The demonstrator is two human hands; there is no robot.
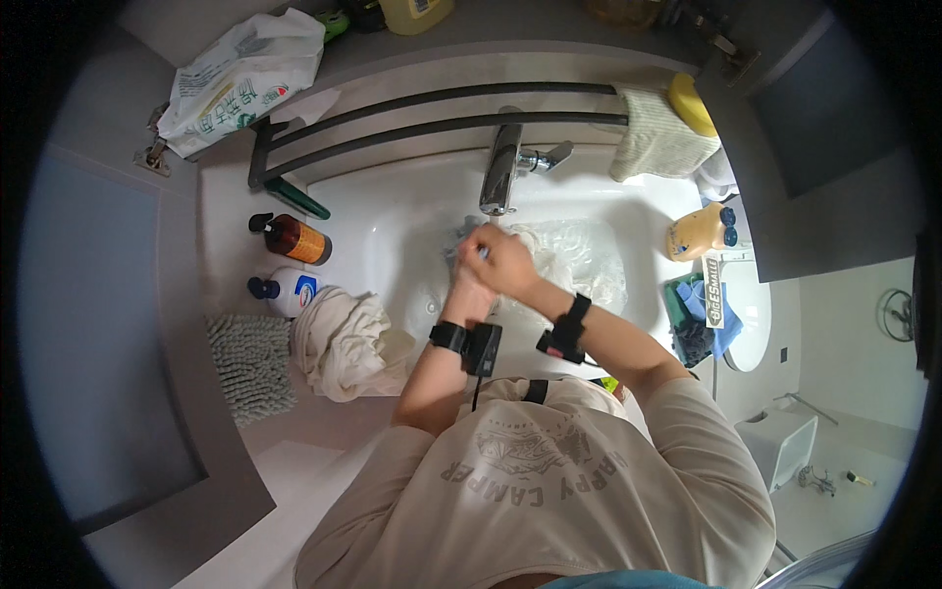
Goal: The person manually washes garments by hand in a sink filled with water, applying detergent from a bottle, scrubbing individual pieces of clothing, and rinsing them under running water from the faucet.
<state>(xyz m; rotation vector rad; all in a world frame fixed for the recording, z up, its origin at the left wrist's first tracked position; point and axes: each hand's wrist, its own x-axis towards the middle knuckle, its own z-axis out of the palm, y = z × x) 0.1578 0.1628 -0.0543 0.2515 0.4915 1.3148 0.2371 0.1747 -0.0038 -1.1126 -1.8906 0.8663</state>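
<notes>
Over a white washbasin, my left hand and my right hand are pressed together just below the spout of a chrome faucet. Both are closed around a wet grey cloth; a bit of it shows between the fingers, and its rest sticks out past the left hand. A white cloth lies in the rippling water to the right of my hands. The right hand partly covers the left, so most of the grip is hidden. Each wrist wears a strapped black device.
A bundled cream cloth lies on the basin's left edge, near a white pump bottle and a brown bottle. Dark towel rails cross behind the faucet. At right are a yellow bottle and several small cloths.
</notes>
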